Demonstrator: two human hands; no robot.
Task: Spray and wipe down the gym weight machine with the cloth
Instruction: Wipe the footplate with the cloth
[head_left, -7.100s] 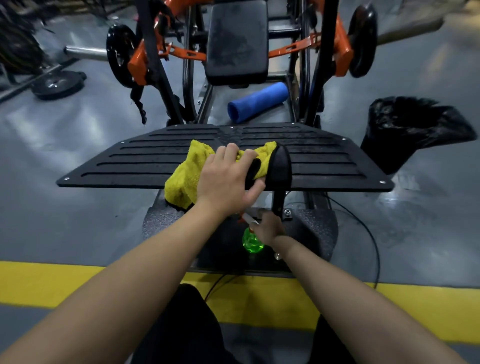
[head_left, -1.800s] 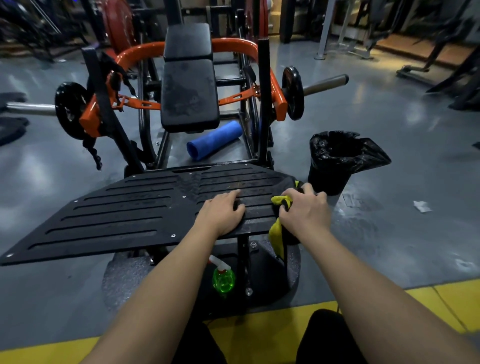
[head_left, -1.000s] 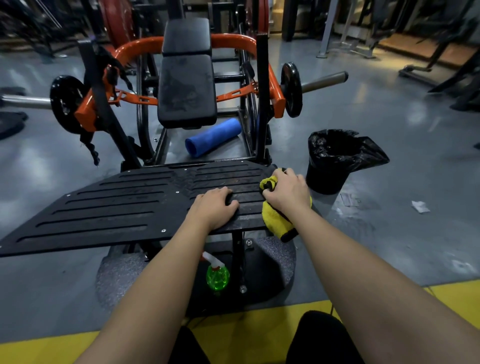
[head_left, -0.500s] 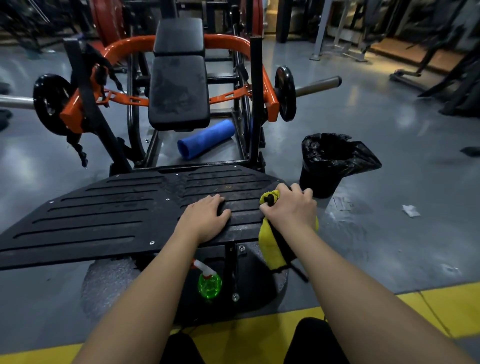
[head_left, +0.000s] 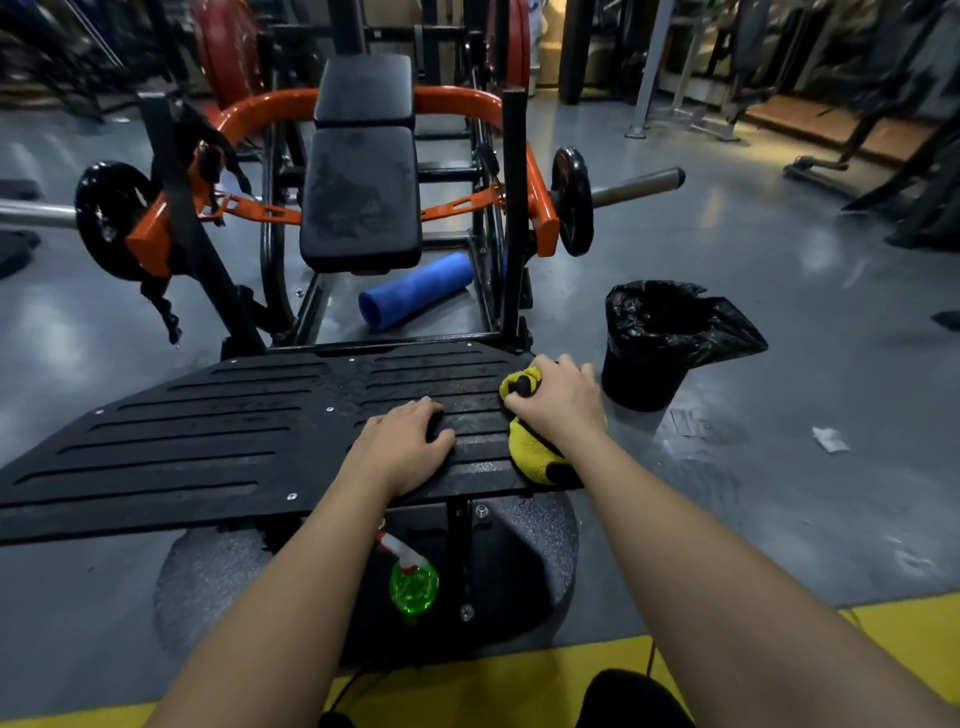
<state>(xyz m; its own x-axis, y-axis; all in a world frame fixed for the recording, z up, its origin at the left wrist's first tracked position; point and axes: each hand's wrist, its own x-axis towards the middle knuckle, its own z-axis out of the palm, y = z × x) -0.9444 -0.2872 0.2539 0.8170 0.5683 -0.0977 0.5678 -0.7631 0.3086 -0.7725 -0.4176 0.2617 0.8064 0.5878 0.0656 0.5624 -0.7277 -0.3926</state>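
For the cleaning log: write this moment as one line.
left hand rests on footplate | right hand grips yellow cloth at footplate's right edge | green spray bottle on base below, untouched

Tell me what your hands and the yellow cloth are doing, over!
Left hand resting on black slotted footplate. Right hand gripping fuzzy yellow cloth at plate's right edge. Green spray bottle stands below, nothing blocking.

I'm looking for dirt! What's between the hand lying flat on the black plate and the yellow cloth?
Only a bare strip of the ribbed black plate lies between the left hand and the yellow cloth, seen from the head camera.
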